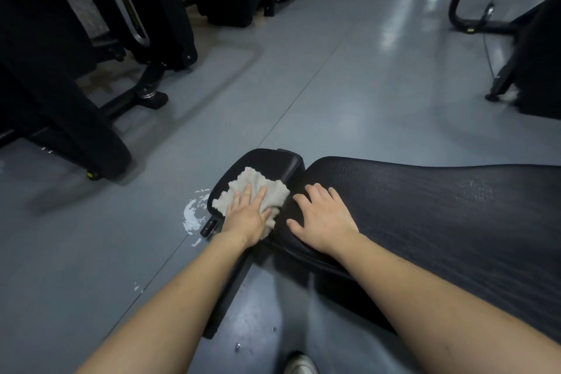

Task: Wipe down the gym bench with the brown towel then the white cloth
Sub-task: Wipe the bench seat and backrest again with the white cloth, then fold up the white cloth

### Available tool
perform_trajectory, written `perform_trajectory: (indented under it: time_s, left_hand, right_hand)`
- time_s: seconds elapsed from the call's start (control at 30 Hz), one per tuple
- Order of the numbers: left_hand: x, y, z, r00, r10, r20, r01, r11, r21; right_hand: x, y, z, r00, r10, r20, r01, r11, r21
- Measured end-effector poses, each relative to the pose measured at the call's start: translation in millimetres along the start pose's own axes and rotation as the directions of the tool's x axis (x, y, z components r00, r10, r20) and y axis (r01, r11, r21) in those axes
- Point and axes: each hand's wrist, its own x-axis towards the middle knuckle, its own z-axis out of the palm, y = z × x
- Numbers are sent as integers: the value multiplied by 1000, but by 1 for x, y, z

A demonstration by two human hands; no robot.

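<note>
The black bench (425, 206) stood on a grey floor (334, 85). A white cloth (261, 188) lay on its small end pad (273, 162) (crumpled); white flecks (192, 215) marked the floor beside it.

No text, label, brand, number or sign can be read anywhere. Small yellow marks are seen on the dark machines (91, 48) beyond the bench (425, 206), but they are too blurred to be made out.
</note>
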Motion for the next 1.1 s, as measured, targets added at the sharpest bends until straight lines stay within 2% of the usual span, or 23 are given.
perform_trajectory:
  time_s: [0.1, 0.17, 0.23, 0.33, 0.4, 0.53, 0.6, 0.7, 0.8, 0.97, 1.1]
  left_hand:
    - [-26, -7, -15, 999, 45, 25, -41, 988, -151]
    - [-50, -2, -28, 995, 104, 11, -96, 956, -276]
    - [-78, 8, -39, 989, 148, 0, -139, 930, -341]
    - [-116, 32, -55, 971, 230, -62, -234, 873, -427]
    - [-140, 53, -69, 954, 285, -91, -292, 819, -494]
    - [-184, 95, -93, 899, 432, -74, -413, 781, -469]
    - [-201, 117, -104, 891, 451, -59, -424, 775, -469]
    - [-232, 159, -123, 844, 524, -111, -516, 739, -433]
    - [-267, 203, -139, 752, 630, -194, -652, 670, -355]
    - [-321, 275, -151, 609, 771, -187, -784, 550, -287]
    - [-354, 325, -151, 595, 789, -155, -774, 509, -378]
  right_hand:
    - [-3, -4, -17, 994, 19, 107, -26, 998, 65]
    - [-13, -12, -28, 990, 49, 129, -85, 953, 291]
    - [-32, -22, -38, 982, 89, 165, -170, 797, 579]
    - [-64, -29, -50, 971, 116, 208, -238, 458, 857]
    - [-89, -26, -65, 971, 156, 184, -222, 284, 933]
    - [-140, -8, -119, 969, 238, 75, -95, 74, 993]
    - [-166, 7, -152, 968, 246, 44, -64, 76, 995]
    - [-205, 33, -194, 974, 217, -66, 10, 250, 968]
    - [-250, 54, -233, 980, 175, -91, 27, 339, 941]
    - [-324, 74, -289, 976, 152, -157, 80, 419, 904]
    - [-379, 94, -316, 927, 269, -261, 102, 488, 867]
